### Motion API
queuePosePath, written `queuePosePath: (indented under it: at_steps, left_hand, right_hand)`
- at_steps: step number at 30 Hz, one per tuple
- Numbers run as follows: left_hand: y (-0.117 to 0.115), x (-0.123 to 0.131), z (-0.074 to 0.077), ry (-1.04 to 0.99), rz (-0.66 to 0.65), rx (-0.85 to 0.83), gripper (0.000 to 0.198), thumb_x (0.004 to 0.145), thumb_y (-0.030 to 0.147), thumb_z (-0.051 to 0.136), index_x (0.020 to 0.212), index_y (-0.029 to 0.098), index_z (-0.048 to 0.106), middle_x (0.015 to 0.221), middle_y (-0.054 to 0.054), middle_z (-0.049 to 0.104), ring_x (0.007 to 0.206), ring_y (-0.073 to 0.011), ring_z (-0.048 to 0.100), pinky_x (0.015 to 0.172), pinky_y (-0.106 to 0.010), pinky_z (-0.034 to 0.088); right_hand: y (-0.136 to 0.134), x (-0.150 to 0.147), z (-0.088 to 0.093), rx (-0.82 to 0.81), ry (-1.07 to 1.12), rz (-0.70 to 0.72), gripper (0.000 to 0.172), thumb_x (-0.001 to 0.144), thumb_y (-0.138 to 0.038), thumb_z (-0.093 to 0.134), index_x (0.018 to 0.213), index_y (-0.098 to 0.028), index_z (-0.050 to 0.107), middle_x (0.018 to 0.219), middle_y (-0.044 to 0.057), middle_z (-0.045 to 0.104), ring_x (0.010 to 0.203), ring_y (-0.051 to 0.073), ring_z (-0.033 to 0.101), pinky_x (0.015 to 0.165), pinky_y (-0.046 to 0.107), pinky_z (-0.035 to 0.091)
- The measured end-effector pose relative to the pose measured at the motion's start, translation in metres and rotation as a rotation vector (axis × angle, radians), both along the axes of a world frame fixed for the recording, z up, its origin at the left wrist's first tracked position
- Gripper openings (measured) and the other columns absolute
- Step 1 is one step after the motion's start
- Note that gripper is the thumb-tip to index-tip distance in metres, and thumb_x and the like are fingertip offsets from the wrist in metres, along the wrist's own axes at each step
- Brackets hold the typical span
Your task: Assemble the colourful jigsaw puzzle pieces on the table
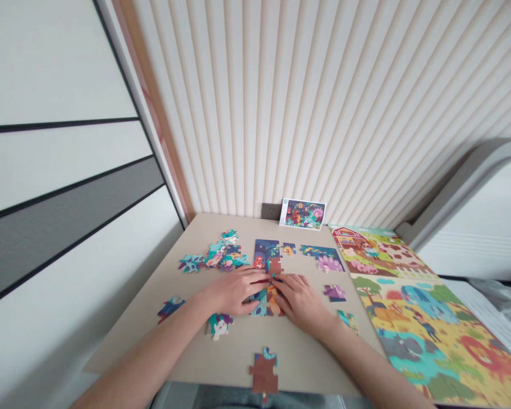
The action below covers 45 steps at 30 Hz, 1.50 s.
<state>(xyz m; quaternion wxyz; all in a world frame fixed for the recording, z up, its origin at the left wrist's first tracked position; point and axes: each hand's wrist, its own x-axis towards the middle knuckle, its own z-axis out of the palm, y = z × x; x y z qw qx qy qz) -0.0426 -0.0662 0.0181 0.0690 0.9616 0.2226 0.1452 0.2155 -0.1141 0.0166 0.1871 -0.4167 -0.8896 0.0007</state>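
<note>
On the beige table, a partly joined puzzle section (267, 250) lies in front of me, dark blue at its top and teal and orange at its lower edge. My left hand (239, 288) rests over its left side, fingers stretched toward the middle. From the right, my right hand (298, 296) lies on the section, its fingertips close to those of my left hand. Both hands press flat on the pieces, and their fingers hide part of the join. A small piece with an orange shape (288, 249) is just right of the section's top.
A picture card (303, 215) leans on the wall. Loose pieces (221, 254) are heaped at left. A joined corner (323, 258) and purple piece (335, 292) lie right. A brown piece (264, 373) is at the front edge. Two finished puzzles (383, 253) lie far right.
</note>
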Motion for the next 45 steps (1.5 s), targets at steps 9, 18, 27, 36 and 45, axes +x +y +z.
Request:
queuePosePath:
  at_steps: [9,18,27,36,45]
  left_hand:
    - [-0.001,0.0,0.002,0.003,-0.003,0.024,0.049,0.09,0.036,0.061,0.137,0.025,0.06,0.144,-0.006,0.06,0.132,-0.027,0.056,0.121,-0.046,0.032]
    - [0.003,-0.001,-0.001,0.016,-0.028,0.044,0.051,0.091,0.038,0.059,0.14,0.026,0.058,0.142,-0.007,0.062,0.132,-0.0279,0.056,0.12,-0.049,0.031]
    - [0.001,0.002,0.002,0.041,-0.021,0.028,0.054,0.087,0.032,0.062,0.141,0.028,0.057,0.144,-0.007,0.059,0.131,-0.0288,0.054,0.118,-0.048,0.035]
    - [0.0,0.004,0.005,0.028,-0.022,0.04,0.055,0.086,0.028,0.063,0.14,0.028,0.056,0.14,-0.009,0.058,0.13,-0.0295,0.052,0.116,-0.048,0.038]
    - [0.002,0.004,0.005,0.012,-0.032,0.035,0.055,0.086,0.029,0.063,0.141,0.028,0.054,0.138,-0.01,0.057,0.128,-0.0287,0.054,0.115,-0.047,0.039]
  right_hand:
    - [0.001,-0.001,0.008,-0.002,-0.038,0.031,0.03,0.103,-0.029,0.051,0.129,-0.022,0.065,0.129,0.012,0.068,0.116,0.025,0.062,0.103,0.043,0.043]
    - [0.002,0.009,0.007,-0.039,-0.045,0.081,0.045,0.102,-0.046,0.053,0.141,-0.024,0.056,0.138,0.011,0.063,0.125,0.027,0.056,0.113,0.05,0.033]
    - [-0.009,0.014,0.013,-0.008,-0.008,0.136,0.03,0.099,-0.041,0.059,0.123,-0.024,0.067,0.119,0.011,0.069,0.111,0.024,0.06,0.102,0.044,0.039]
    - [-0.008,0.025,0.008,-0.049,-0.029,0.228,0.02,0.102,-0.037,0.056,0.106,-0.024,0.071,0.104,0.006,0.071,0.097,0.019,0.063,0.091,0.036,0.043]
    - [-0.011,0.02,0.005,0.238,-0.162,0.321,0.022,0.102,-0.013,0.046,0.115,-0.013,0.064,0.102,0.012,0.073,0.081,0.02,0.065,0.076,0.036,0.049]
